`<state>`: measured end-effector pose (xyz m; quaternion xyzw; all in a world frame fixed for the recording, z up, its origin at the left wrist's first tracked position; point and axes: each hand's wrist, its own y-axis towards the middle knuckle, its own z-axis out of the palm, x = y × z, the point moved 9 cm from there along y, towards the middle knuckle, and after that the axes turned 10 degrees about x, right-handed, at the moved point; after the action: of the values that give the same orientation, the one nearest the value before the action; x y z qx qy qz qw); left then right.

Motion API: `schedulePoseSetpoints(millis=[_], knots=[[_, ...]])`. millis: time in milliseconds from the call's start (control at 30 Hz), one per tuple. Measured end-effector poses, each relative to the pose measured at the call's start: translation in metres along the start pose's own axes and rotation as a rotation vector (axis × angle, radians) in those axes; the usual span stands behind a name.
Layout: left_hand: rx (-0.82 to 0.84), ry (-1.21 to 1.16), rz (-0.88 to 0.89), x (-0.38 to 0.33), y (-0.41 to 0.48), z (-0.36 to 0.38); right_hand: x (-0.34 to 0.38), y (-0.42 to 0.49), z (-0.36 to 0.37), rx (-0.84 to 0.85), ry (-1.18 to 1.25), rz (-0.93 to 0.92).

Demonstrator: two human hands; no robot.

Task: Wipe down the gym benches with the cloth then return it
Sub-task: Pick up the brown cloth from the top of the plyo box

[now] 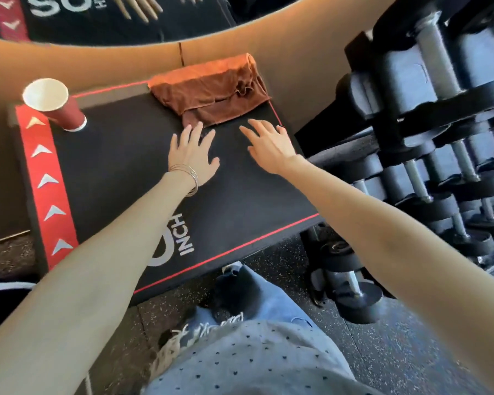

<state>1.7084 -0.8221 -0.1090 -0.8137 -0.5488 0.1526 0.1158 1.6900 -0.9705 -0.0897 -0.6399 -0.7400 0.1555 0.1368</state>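
Note:
A crumpled orange-brown cloth (211,88) lies at the far right corner of a black padded box (120,166) with red trim and white arrows. My left hand (193,153) hovers flat over the box top, fingers spread, its fingertips just short of the cloth's near edge. My right hand (270,145) reaches in beside it, open and empty, a little below the cloth's right part. Neither hand holds anything.
A red paper cup (56,105) stands at the box's far left corner. A rack of black dumbbells (428,115) crowds the right side. A tan wall ledge (69,61) and a mirror run behind the box. Speckled rubber floor (382,346) lies below.

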Motion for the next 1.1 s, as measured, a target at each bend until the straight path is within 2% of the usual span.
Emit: schedulePoseSetpoints(millis=[567,733,967,1100], knots=[[-0.004,-0.053,-0.124,0.042,0.11,-0.009,-0.032,0.145,-0.01,0.094,0.053,-0.052],[-0.083,-0.047,-0.074,0.038,0.104,-0.013,-0.032,0.138,-0.016,-0.019,0.053,-0.049],[-0.104,-0.01,0.005,0.033,0.08,-0.011,-0.021,0.106,0.002,-0.002,0.071,-0.013],[-0.046,-0.007,0.013,0.033,0.072,-0.006,-0.011,0.082,0.015,0.014,0.047,0.038]])
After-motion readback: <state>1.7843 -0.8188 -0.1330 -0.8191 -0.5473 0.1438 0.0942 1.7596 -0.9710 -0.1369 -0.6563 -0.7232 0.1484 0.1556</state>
